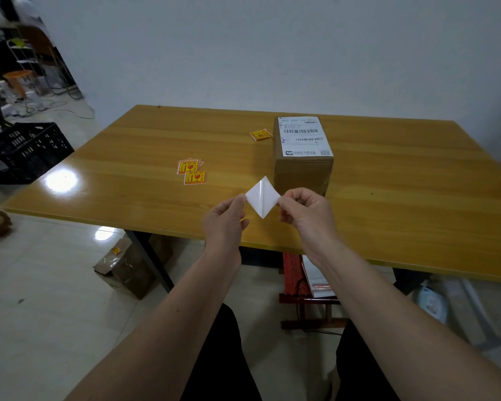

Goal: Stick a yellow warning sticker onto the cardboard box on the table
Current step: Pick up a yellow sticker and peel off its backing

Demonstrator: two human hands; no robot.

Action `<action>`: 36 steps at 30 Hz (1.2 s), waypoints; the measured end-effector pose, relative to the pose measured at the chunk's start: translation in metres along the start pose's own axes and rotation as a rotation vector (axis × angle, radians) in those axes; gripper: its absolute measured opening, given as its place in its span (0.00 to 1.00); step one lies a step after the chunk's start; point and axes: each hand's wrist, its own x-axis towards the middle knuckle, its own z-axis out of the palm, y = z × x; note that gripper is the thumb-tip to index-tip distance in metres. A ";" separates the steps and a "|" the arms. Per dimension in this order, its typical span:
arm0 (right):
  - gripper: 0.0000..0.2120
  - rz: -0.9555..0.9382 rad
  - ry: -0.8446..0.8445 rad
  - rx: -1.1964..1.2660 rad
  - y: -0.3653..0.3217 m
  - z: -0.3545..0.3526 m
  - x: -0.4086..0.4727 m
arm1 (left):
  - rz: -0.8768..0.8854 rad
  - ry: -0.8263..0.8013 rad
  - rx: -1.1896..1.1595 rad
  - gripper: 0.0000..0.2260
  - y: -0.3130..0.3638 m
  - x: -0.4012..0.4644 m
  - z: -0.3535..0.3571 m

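I hold a sticker (262,197) in the air above the table's near edge, its white back facing me, turned like a diamond. My left hand (225,220) pinches its left corner and my right hand (303,213) pinches its right corner. Just behind it stands the cardboard box (301,175), upright, with a white shipping label (303,136) on top. A small pile of yellow warning stickers (191,171) lies on the table to the left of the box. One more yellow sticker (260,134) lies beside the box's far left corner.
The wooden table (128,169) stands against a pale wall. A black plastic crate (23,151) sits off its left end. On the floor under the table lie a taped cardboard box (128,264) and a dark wooden stool (307,302) holding red items.
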 end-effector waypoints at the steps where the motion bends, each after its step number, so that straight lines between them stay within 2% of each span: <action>1: 0.06 0.002 0.000 -0.004 0.000 0.000 0.000 | -0.001 0.007 -0.002 0.05 0.000 0.001 0.000; 13: 0.07 0.008 0.022 0.010 0.001 -0.006 0.004 | -0.014 0.094 -0.018 0.03 -0.001 0.011 -0.006; 29: 0.09 0.041 0.105 0.005 0.003 -0.042 0.009 | -0.042 0.134 0.034 0.06 -0.012 0.020 0.004; 36: 0.09 0.036 0.224 -0.183 0.006 -0.069 0.016 | 0.033 0.031 0.211 0.02 -0.018 0.015 0.020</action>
